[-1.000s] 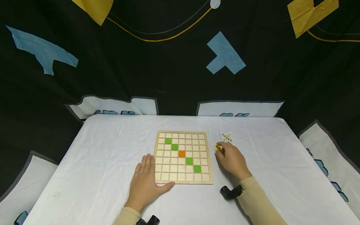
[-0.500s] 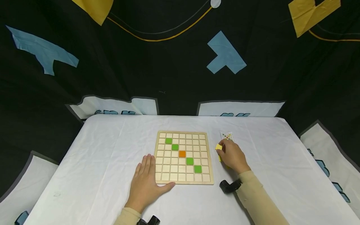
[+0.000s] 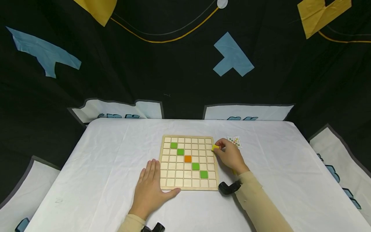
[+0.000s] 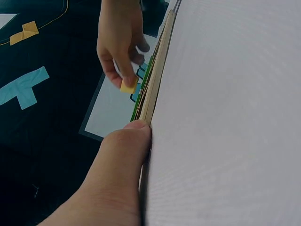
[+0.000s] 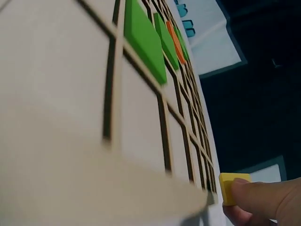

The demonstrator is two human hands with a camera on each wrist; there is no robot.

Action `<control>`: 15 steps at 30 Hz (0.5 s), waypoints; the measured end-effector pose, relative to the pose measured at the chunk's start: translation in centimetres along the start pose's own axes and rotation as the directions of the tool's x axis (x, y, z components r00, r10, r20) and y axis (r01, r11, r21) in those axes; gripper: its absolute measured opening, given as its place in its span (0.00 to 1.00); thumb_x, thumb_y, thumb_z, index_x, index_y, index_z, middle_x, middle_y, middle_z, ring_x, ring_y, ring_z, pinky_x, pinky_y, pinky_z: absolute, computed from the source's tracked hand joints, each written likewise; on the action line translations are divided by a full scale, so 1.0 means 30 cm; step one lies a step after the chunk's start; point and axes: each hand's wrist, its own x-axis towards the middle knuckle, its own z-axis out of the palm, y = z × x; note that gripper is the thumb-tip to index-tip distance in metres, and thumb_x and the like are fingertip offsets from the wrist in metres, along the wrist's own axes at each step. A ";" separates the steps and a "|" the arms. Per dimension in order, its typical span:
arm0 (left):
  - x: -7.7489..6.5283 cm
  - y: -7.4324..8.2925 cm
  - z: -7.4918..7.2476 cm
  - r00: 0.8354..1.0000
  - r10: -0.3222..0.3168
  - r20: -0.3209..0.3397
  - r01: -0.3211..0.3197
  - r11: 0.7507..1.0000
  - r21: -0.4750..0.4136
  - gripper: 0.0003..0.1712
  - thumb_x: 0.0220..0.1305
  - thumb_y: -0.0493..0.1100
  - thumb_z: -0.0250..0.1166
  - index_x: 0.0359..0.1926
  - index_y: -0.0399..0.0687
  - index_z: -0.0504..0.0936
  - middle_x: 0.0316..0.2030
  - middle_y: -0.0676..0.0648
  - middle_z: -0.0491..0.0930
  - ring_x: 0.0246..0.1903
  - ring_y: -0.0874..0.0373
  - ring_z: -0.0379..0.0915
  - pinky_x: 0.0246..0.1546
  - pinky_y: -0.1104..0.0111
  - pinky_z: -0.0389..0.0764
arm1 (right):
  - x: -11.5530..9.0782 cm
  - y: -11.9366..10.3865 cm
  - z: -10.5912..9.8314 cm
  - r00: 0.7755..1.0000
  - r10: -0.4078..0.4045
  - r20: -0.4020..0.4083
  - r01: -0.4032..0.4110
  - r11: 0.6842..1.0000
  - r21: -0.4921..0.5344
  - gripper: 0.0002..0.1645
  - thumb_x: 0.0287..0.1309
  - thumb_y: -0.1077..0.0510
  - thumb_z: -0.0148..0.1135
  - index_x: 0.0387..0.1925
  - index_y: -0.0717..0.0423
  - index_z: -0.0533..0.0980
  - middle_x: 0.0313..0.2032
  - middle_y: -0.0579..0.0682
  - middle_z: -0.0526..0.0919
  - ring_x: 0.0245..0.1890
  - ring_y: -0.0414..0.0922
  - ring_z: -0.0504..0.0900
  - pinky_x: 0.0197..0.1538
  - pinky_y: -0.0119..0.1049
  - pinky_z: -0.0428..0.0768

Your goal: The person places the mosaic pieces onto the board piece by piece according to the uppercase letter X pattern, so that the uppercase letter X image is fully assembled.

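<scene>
A square wooden grid board (image 3: 189, 186) lies on the white table, with several green tiles (image 3: 195, 166) and one orange tile (image 3: 187, 159) set along a diagonal. My left hand (image 3: 150, 187) rests along the board's left edge, fingers straight, its thumb at the near edge. Between thumb and fingertips my right hand (image 3: 230, 154) pinches a yellow tile (image 3: 215, 147) at the board's right edge. In the right wrist view the yellow tile (image 5: 230, 186) shows beyond the board's rim. From the left wrist, my left thumb (image 4: 127, 141) touches the board's side.
A small printed pattern card (image 3: 235, 141) lies right of the board, behind my right hand. A bit of yellow (image 3: 234, 172) shows beneath my right wrist, mostly hidden. Black cloth with taped shapes hangs behind the table (image 3: 87, 180).
My right hand has picked up the yellow tile from beside the card and carried it left to the board's right edge. The left hand has stayed in place.
</scene>
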 end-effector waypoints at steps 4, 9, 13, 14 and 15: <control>-0.001 -0.001 -0.001 1.000 0.001 -0.004 -0.001 1.000 -0.002 0.76 0.44 0.86 0.59 0.76 0.32 0.51 0.77 0.36 0.48 0.78 0.42 0.42 0.77 0.49 0.48 | 0.020 -0.036 0.034 1.000 -0.002 0.026 0.001 0.999 0.048 0.08 0.63 0.55 0.66 0.43 0.50 0.78 0.36 0.47 0.79 0.36 0.45 0.74 0.36 0.35 0.70; -0.002 -0.001 -0.001 1.000 0.000 -0.004 0.000 1.000 -0.005 0.76 0.44 0.86 0.59 0.76 0.32 0.51 0.77 0.36 0.48 0.78 0.41 0.41 0.77 0.48 0.48 | 0.042 -0.068 0.068 0.999 -0.042 0.029 0.041 0.999 0.025 0.08 0.62 0.55 0.66 0.43 0.49 0.79 0.33 0.47 0.78 0.34 0.44 0.74 0.38 0.36 0.70; -0.001 0.000 -0.002 1.000 0.003 -0.009 -0.003 1.000 -0.004 0.76 0.44 0.85 0.60 0.76 0.32 0.51 0.77 0.36 0.48 0.78 0.42 0.42 0.77 0.48 0.49 | 0.054 -0.079 0.090 0.995 -0.093 0.027 0.093 0.995 -0.019 0.08 0.62 0.55 0.67 0.43 0.50 0.80 0.31 0.48 0.78 0.30 0.44 0.72 0.36 0.36 0.70; -0.001 0.000 -0.002 1.000 0.004 -0.011 -0.004 1.000 -0.004 0.76 0.44 0.85 0.60 0.76 0.32 0.51 0.77 0.36 0.48 0.78 0.42 0.42 0.77 0.48 0.49 | 0.055 -0.082 0.095 0.995 -0.099 0.028 0.100 0.995 -0.028 0.08 0.62 0.55 0.67 0.43 0.49 0.80 0.31 0.48 0.78 0.30 0.44 0.73 0.36 0.36 0.71; 0.000 0.000 -0.001 1.000 0.005 -0.013 -0.005 1.000 -0.004 0.76 0.44 0.85 0.60 0.76 0.31 0.51 0.77 0.36 0.48 0.78 0.42 0.42 0.77 0.48 0.49 | 0.056 -0.085 0.098 0.994 -0.105 0.026 0.106 0.994 -0.039 0.08 0.62 0.55 0.67 0.43 0.49 0.81 0.32 0.48 0.79 0.31 0.44 0.73 0.37 0.37 0.72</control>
